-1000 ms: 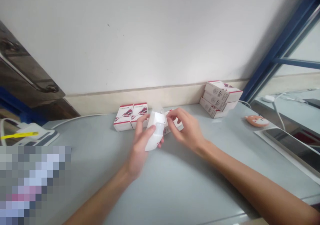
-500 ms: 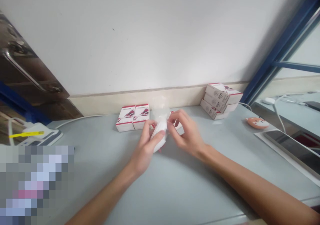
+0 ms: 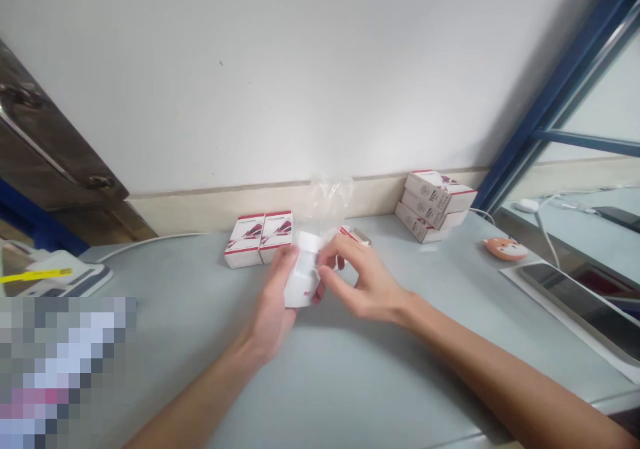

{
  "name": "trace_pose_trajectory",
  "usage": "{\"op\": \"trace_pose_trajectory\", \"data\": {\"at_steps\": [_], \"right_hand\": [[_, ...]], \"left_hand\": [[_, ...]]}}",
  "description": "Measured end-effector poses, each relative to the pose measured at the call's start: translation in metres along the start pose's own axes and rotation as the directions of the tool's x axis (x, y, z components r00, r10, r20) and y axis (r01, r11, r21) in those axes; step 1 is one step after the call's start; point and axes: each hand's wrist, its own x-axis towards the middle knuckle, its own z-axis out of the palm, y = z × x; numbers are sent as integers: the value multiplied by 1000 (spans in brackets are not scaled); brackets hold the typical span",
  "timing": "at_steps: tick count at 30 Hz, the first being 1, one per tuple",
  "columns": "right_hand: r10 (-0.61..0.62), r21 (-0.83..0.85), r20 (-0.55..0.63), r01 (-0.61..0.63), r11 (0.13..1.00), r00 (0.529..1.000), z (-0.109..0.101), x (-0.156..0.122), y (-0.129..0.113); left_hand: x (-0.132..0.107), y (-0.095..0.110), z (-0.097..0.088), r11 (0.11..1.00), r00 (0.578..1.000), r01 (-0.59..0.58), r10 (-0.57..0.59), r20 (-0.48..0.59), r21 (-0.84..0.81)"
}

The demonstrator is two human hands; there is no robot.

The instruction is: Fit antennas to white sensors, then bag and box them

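My left hand (image 3: pixel 273 289) grips a white plastic device (image 3: pixel 300 282), which looks like a motion sensor, by its left side, the thumb lying along the edge. A recessed panel and a small red mark show on its front. From its top end a clear plastic bag (image 3: pixel 331 199) sticks up, crumpled. My right hand (image 3: pixel 357 272) is closed at the device's right side, thumb and forefinger pinched together; what lies between them is too small to tell. Behind the right fingers, a red and white box (image 3: pixel 357 234) is partly hidden.
Two red and white boxes (image 3: pixel 259 236) lie side by side at the wall. Several more boxes (image 3: pixel 435 202) are stacked to the right. Farther right are an orange animal-shaped mouse (image 3: pixel 505 248) and a dark phone (image 3: pixel 580 309). A white power strip (image 3: pixel 70 272) sits at left.
The device has turned so its front faces me, and the bag above it stands taller. Both hands stay on it, shifted slightly left; the whole view has shifted a little.
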Motion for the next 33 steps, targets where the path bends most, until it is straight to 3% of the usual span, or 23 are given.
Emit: {"op": "trace_pose_trajectory", "data": {"at_steps": [2, 5, 7, 9, 11, 17, 20, 23, 26, 30, 33], "right_hand": [[161, 122, -31, -156, 980, 986, 0, 3, -3], [405, 379, -99, -342, 860, 909, 2, 6, -3], [427, 528, 64, -394, 752, 902, 0, 8, 0], [331, 577, 296, -444, 686, 896, -5, 9, 4], [256, 562, 418, -470, 681, 871, -14, 10, 8], [259, 394, 393, -416, 819, 882, -46, 14, 25], [233, 319, 447, -397, 861, 864, -64, 15, 30], [243, 230, 498, -397, 888, 832, -77, 13, 34], [300, 110, 524, -413, 904, 797, -83, 9, 38], [345, 28, 545, -428, 903, 764, -82, 6, 41], [382, -57, 590, -435, 899, 711, -83, 5, 40]], "left_hand": [[0, 1, 0, 999, 1000, -16, 15, 21, 29], [-2, 6, 2, 997, 995, -60, 56, 85, 49], [-3, 7, 2, 994, 987, -93, 84, 134, 59], [-3, 4, 1, 991, 980, -114, 100, 175, 74], [-2, -2, -1, 987, 977, -118, 96, 192, 107], [-1, -19, -6, 948, 985, -170, 166, 38, 269], [1, -25, -6, 897, 974, -213, 166, 152, 388], [7, -31, -9, 799, 935, -322, 184, 305, 508], [10, -30, -9, 729, 912, -384, 203, 358, 566], [5, -21, -3, 776, 901, -398, 230, 368, 489], [3, -22, -1, 805, 922, -347, 199, 332, 481]]}}
